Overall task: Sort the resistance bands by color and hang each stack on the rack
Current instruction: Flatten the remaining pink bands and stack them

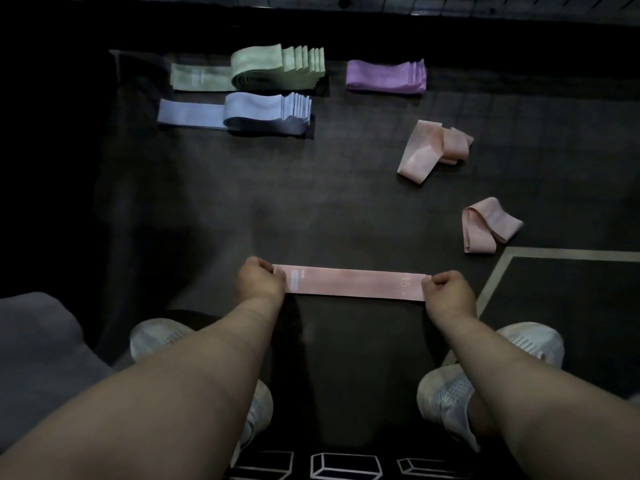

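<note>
Left hand [261, 280], right hand [448, 292] grip band [353, 284]; taut?

**Dim, Soft View Over a Dark Floor**

The scene was dim overall. The flat pink fabric band [353, 284] caught the most light, though its small print was blurred. A soft shadow lay just below that band on the dark rubber floor [311, 209]. Far left of the band the picture sank to near black. Beyond the band, the pale green folded stack [277, 69] looked grainy. Below the band, the bare forearms [207, 358] bulged with wide-angle stretch.
</note>
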{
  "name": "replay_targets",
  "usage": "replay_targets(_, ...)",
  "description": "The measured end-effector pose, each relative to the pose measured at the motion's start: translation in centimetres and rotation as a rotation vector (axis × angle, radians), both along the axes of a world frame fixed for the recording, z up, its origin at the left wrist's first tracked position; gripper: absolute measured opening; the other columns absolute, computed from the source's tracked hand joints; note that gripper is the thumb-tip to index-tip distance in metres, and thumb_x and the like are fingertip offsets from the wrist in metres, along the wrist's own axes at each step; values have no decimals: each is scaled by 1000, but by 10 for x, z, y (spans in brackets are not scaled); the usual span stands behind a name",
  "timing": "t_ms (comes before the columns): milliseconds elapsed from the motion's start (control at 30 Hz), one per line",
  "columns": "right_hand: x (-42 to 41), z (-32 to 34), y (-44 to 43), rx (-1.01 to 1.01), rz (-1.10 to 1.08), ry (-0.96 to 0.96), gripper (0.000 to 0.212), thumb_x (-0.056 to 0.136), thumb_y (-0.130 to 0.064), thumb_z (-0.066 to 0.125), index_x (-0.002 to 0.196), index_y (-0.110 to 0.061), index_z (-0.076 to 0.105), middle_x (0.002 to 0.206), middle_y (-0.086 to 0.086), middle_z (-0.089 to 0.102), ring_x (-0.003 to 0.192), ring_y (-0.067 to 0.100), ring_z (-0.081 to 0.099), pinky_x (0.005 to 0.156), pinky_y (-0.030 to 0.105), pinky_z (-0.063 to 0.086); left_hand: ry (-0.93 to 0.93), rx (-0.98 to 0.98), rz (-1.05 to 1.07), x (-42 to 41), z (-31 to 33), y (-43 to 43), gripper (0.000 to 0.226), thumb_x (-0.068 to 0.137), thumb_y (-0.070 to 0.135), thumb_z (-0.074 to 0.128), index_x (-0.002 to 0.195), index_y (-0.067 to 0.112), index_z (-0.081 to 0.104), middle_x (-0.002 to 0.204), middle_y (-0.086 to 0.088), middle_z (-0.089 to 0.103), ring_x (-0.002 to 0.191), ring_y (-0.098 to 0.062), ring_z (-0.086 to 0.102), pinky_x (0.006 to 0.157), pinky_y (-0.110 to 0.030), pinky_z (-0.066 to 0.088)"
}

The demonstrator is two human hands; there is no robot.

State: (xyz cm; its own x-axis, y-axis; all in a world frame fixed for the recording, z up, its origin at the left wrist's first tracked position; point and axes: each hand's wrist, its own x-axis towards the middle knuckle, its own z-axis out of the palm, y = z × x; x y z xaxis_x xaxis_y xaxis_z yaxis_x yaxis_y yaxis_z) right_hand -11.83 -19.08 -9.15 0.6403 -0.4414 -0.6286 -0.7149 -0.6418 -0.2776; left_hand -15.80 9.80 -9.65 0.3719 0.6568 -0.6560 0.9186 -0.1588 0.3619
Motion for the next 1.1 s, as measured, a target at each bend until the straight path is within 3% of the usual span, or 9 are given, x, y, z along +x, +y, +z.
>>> replay_targets(100, -2, 8, -1, -169, 271, -59, 36, 94, -34, 63, 124, -16, 57, 133, 13, 49, 123, 32, 51, 108, 43, 42, 40, 150, -197, -2, 3, -2, 21, 87, 26, 67, 105, 21, 57, 124, -8, 52, 108, -31, 57, 96, -40, 47)
replay_targets(167, -4, 17, 3, -247, 641, -121, 53, 90, -38, 64, 137, -20, 50, 140, 9, 42, 132, 29, 41, 112, 43, 35, 34, 343, -531, -6, 6, -5, 39, 85, 30, 63, 123, 24, 55, 133, -8, 45, 121, -31, 48, 103, -40, 39)
replay_targets(233, -3, 21, 8, -213, 959, -79, 70, 87, -42, 67, 148, -26, 39, 149, 3, 33, 141, 25, 31, 118, 42, 27, -22, 395, -904, -10, 5, -8, 49, 82, 34, 64, 129, 29, 51, 138, -4, 41, 126, -27, 42, 104, -39, 35)
replay_targets(333, -3, 13, 13, -196, 1092, 20, 76, 89, -35, 68, 154, -30, 29, 154, 1, 27, 144, 23, 26, 121, 41, 22, 26, 373, -1170, -15, -2, -10, 59, 78, 30, 69, 133, 32, 46, 141, 1, 38, 129, -24, 38, 105, -37, 32)
replay_targets(433, -3, 8, 11, -198, 1045, 48, 67, 93, -19, 61, 152, -30, 32, 149, 1, 30, 138, 24, 31, 118, 40, 27, 33, 417, -1225, -15, -4, -11, 53, 84, 25, 64, 134, 31, 46, 138, 0, 42, 126, -24, 41, 103, -36, 33)
replay_targets(567, 1, 6, 10, -201, 1054, 77, 70, 91, -14, 63, 151, -31, 31, 146, 3, 30, 136, 25, 33, 116, 40, 31, 18, 419, -1202, -10, -1, -8, 38, 94, 24, 53, 131, 31, 48, 136, 1, 45, 125, -24, 43, 101, -37, 33)
replay_targets(867, 4, -5, 7, -174, 1061, 49, 65, 90, -13, 64, 146, -28, 34, 145, 4, 29, 132, 26, 32, 110, 37, 36, 41, 374, -1162, -9, -1, -10, 48, 93, 27, 56, 138, 33, 40, 146, 3, 35, 134, -22, 34, 104, -38, 33)
replay_targets(967, 3, -2, 8, -163, 1053, 47, 62, 91, -16, 62, 145, -29, 35, 144, 4, 30, 132, 25, 33, 111, 36, 36, 54, 364, -1173, -8, 1, -9, 50, 92, 29, 57, 138, 35, 39, 145, 4, 35, 134, -20, 34, 104, -37, 33)
replay_targets(1100, 10, 14, 10, -126, 1025, 12, 69, 87, -40, 63, 148, -32, 33, 150, 1, 25, 143, 24, 24, 122, 43, 19, 59, 350, -1162, -4, 8, -9, 62, 81, 44, 61, 138, 35, 39, 145, 4, 35, 135, -20, 33, 112, -41, 27)
